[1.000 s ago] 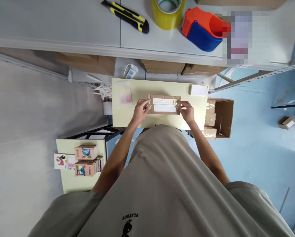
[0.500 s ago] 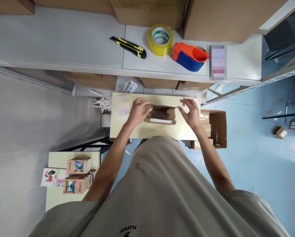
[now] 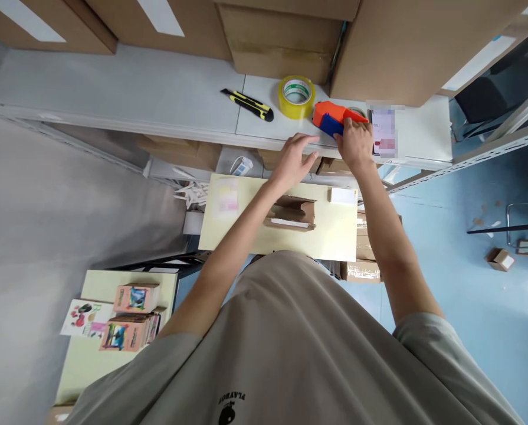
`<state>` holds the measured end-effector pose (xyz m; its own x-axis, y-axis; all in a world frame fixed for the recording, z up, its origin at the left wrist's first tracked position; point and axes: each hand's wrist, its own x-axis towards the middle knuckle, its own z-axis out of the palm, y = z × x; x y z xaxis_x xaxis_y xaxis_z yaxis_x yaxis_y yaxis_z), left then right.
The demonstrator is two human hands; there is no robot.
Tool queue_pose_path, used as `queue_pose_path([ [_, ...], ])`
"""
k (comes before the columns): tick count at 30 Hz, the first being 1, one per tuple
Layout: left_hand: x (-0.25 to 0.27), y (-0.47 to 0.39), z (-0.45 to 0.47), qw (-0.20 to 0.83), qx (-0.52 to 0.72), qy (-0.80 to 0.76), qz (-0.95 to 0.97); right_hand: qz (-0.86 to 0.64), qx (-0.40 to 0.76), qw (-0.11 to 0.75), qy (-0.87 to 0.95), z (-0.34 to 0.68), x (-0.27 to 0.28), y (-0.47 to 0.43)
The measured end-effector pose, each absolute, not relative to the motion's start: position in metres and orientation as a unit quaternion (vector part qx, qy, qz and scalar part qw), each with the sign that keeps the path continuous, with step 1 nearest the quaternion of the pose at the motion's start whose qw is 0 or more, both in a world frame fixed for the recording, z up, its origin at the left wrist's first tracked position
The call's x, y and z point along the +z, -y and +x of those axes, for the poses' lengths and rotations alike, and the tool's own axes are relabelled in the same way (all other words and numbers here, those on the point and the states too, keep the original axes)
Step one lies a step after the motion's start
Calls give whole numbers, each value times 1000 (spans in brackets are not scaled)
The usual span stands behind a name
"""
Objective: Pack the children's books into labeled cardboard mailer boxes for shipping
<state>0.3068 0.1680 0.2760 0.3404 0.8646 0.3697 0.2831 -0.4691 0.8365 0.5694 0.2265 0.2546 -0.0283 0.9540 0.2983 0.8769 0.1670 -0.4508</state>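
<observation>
On the grey shelf (image 3: 157, 82) lies an orange and blue tape dispenser (image 3: 330, 112), and my right hand (image 3: 356, 141) has its fingers wrapped round the near right end of it. My left hand (image 3: 294, 159) is raised just in front of the shelf edge, left of the dispenser, fingers apart and holding nothing. Below my left forearm an open small cardboard box (image 3: 292, 213) rests on the pale yellow table (image 3: 330, 236); the forearm hides its left end. A roll of clear yellow tape (image 3: 295, 109) sits left of the dispenser, and a yellow and black utility knife (image 3: 248, 105) lies further left.
A phone (image 3: 383, 133), partly blurred out, lies right of my right hand. Large cartons (image 3: 285, 44) line the back of the shelf. A white box (image 3: 343, 195) is on the table. Stacked books (image 3: 126, 330) stand on the side table (image 3: 82, 369) at lower left.
Both hands have left the cardboard box and moved up toward the shelf. My right hand has taken hold of the tape dispenser. The view has shifted, showing more of the shelf.
</observation>
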Motion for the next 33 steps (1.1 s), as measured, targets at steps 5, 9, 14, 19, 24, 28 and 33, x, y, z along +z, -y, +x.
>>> queue_pose_path([
  [5, 262, -94, 271, 416, 444, -434, 664, -636, 181, 351, 663, 545, 259, -136],
  [9, 248, -19, 250, 483, 462, -456, 588, -554, 416, 415, 590, 488, 246, -40],
  [14, 239, 35, 232, 470, 454, -515, 554, -512, 562, 411, 503, 427, 228, 21],
  [19, 245, 47, 215, 428, 447, -546, 566, -500, 595, 388, 496, 410, 234, 32],
  [24, 251, 50, 208, 430, 421, -546, 583, -502, 584, 372, 518, 404, 237, 31],
  [28, 252, 38, 194, 447, 398, -524, 606, -526, 560, 370, 522, 407, 232, 28],
  [33, 256, -4, 160, 558, 398, -521, 508, -499, 577, 289, 578, 426, 243, 23],
])
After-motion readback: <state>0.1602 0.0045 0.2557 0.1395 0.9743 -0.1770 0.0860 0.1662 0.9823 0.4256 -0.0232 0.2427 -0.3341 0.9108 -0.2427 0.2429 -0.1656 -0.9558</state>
